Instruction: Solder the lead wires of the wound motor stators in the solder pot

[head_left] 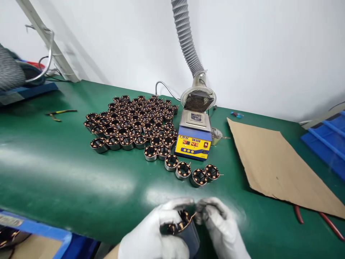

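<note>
My left hand (164, 230), in a white glove, is wrapped round a motor stator (190, 235) with copper windings and a dark core. The stator is held tilted above the front of the bench. Its short copper wire lead (192, 217) sticks out to the right. My right hand (219, 225), also gloved in white, has thumb and fingers pinched together at the end of that lead; the fingertips partly hide the contact. Just beyond my hands, several finished-looking stators (199, 177) stand upright in a loose row.
A large group of stators (134, 122) covers the green bench (81, 187). Behind the row stands a yellow-and-blue solder pot (192, 145) under an extraction hose (185, 36). Cardboard (277, 165) and red-handled tools (298, 214) are right, pliers (61, 113) left, a blue bin (58, 233) front left.
</note>
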